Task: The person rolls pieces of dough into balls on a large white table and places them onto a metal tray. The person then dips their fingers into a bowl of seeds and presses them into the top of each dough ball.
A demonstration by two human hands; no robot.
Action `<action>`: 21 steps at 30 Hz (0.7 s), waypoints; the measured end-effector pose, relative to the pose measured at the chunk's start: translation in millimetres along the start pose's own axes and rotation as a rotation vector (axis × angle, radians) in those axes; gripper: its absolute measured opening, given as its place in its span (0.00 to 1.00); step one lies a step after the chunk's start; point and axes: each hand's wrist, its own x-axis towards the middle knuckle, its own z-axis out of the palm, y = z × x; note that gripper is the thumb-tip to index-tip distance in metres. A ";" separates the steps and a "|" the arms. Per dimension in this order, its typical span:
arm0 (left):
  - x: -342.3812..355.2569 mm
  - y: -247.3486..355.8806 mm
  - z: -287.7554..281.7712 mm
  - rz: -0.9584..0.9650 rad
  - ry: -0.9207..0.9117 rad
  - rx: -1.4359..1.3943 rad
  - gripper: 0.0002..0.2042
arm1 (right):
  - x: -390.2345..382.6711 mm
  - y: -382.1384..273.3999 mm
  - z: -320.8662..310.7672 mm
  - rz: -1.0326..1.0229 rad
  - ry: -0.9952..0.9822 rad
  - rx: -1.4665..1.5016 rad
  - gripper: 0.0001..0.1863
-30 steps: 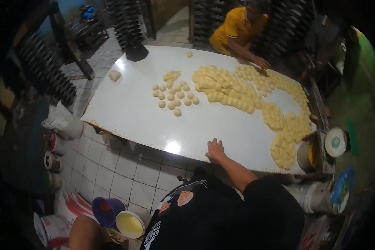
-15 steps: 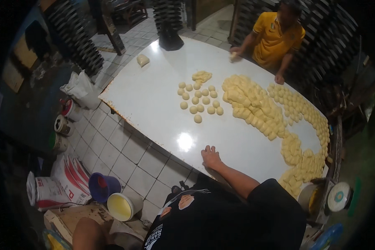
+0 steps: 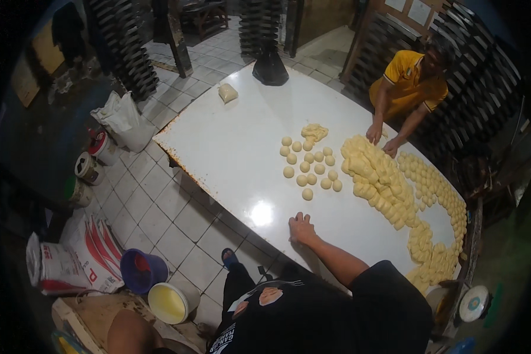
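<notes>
Palm down on the white tabletop (image 3: 242, 153), close to the near edge, rests my right hand (image 3: 302, 229). Its fingers are curled under, so anything beneath them is hidden. Just beyond it lies a loose group of round dough balls (image 3: 307, 194), with a flattened lump of dough (image 3: 314, 132) behind them. A large heap of cut yellow dough pieces (image 3: 377, 177) spreads to the right of my hand. Only my bent left arm (image 3: 130, 333) shows at the lower left; its hand is out of view.
Across the table, a person in a yellow shirt (image 3: 408, 76) has both hands at the dough heap. A black bag (image 3: 270, 68) and small packet (image 3: 228, 92) stand at the far end. Buckets (image 3: 143, 270) and sacks (image 3: 71, 262) line the floor at left. A round scale (image 3: 474, 303) is at right.
The view has shifted, and a sandalled foot now shows below the table. The other person's hands have come together at the dough heap. My right hand stays near the table edge.
</notes>
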 end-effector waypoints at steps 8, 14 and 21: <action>-98.2 -96.3 -88.1 -0.141 0.268 0.056 0.22 | 38.6 -51.3 -3.9 0.281 0.134 0.188 0.35; -317.2 -127.1 -1.8 -1.300 -0.195 -0.145 0.17 | 6.3 -53.1 49.1 0.227 0.435 0.253 0.27; -517.4 -90.5 94.4 -1.012 -1.000 -0.420 0.29 | -59.5 -14.6 80.2 0.371 0.590 0.253 0.33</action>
